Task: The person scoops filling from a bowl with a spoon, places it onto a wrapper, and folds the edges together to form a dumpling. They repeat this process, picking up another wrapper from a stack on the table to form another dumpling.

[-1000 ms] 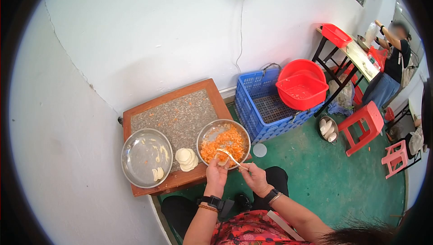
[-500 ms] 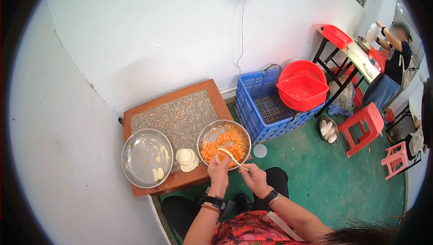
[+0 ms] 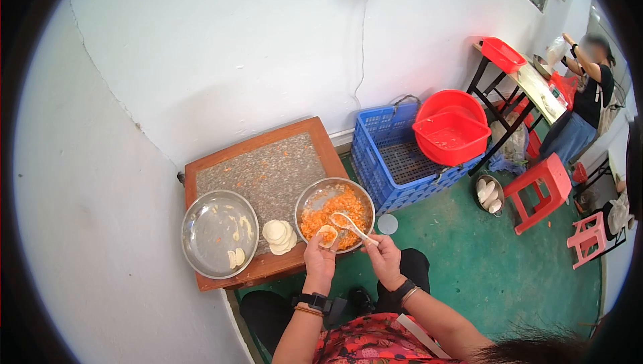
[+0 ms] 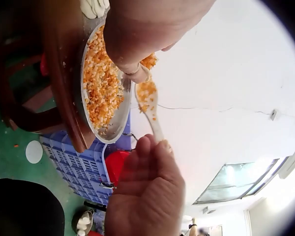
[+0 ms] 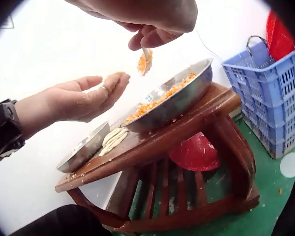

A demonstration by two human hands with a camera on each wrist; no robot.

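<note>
I read the left hand (image 3: 320,257) as palm-up with the fingers nearly straight, carrying a round dumpling wrapper (image 3: 327,235) flat on the fingers; it is not clenched. In the right wrist view the same hand (image 5: 83,101) shows extended fingers, slightly cupped.

I read the right hand (image 3: 384,257) as pinched on the handle of a white spoon (image 3: 353,226), thumb and fingers closed round the handle end. The spoon bowl points toward the left hand and sits just beside the wrapper, above the rim of the filling bowl. In the left wrist view the spoon (image 4: 148,101) carries a load of orange filling; the right wrist view confirms the loaded spoon (image 5: 144,62) hanging just above the left fingertips, not touching them.

Directly ahead of both hands stands the metal bowl of orange filling (image 3: 335,211), near edge under the left fingertips. To the left of the left hand lies a stack of wrappers (image 3: 278,236) on the wooden table (image 3: 264,143). Further left of that stack is a metal tray (image 3: 218,233) holding a few folded pieces.

Well beyond the right hand, I see a blue crate (image 3: 395,156) with a red basin (image 3: 450,133) resting in it.
</note>
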